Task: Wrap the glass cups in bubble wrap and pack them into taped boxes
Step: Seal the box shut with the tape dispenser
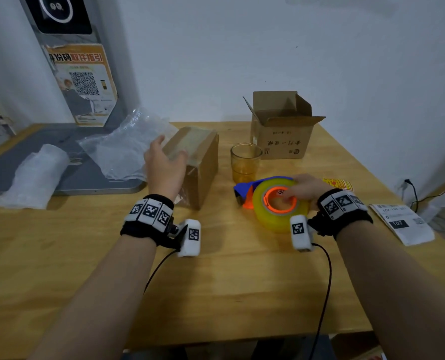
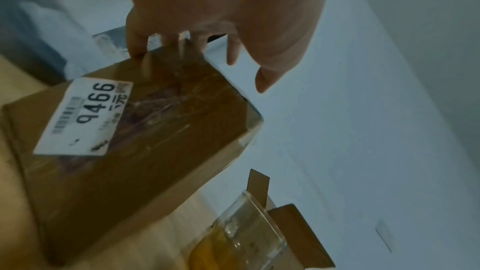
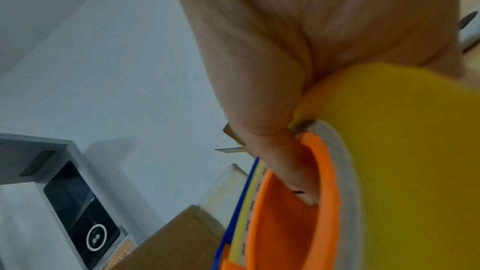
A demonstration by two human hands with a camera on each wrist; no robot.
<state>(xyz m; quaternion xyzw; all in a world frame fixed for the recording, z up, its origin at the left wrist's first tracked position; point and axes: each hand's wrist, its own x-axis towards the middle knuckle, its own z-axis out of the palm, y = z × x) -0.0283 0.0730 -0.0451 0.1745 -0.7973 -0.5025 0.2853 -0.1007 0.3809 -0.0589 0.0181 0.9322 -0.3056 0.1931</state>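
Observation:
A closed, taped cardboard box (image 1: 200,165) with a white label (image 2: 85,116) stands left of centre on the wooden table (image 1: 216,281). My left hand (image 1: 164,162) rests on its top, fingers (image 2: 135,46) stretched to the far edge and the thumb apart. An amber-tinted glass cup (image 1: 245,162) stands unwrapped just right of that box. Behind it an open empty-looking box (image 1: 281,128) has its flaps up. My right hand (image 1: 304,189) grips the yellow tape roll on its blue and orange dispenser (image 1: 276,203), thumb (image 3: 293,171) hooked inside the orange core.
Loose bubble wrap (image 1: 127,149) and a rolled bundle of wrap (image 1: 34,178) lie on a grey platform (image 1: 86,180) at the left. A kiosk with a poster (image 1: 83,81) stands behind. A paper slip (image 1: 403,224) and a yellow sticker (image 1: 338,183) lie at the right.

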